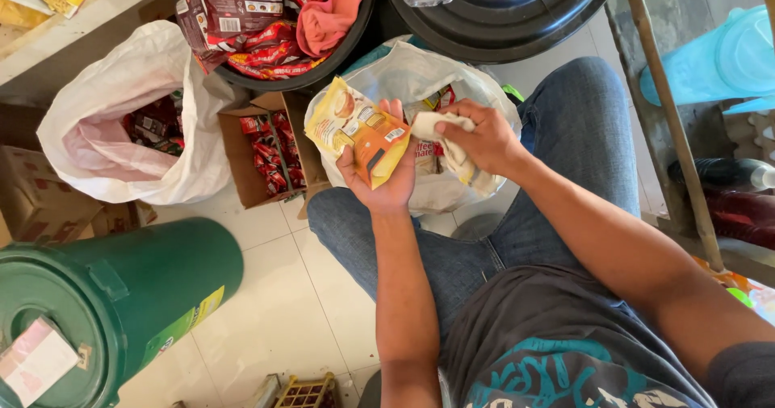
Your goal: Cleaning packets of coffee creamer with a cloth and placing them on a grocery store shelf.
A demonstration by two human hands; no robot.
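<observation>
One packet (359, 132) in left grip (379, 174)

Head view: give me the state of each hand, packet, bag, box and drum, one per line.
left hand: palm up, holding the yellow-orange packet
yellow-orange packet: sealed, held flat
right hand: closed on the white cloth
white cloth: crumpled
clear plastic bag: open, packets inside
white sack: open, red packets inside
cardboard box: open, red sachets inside
green drum: lying on its side, lidded
</observation>
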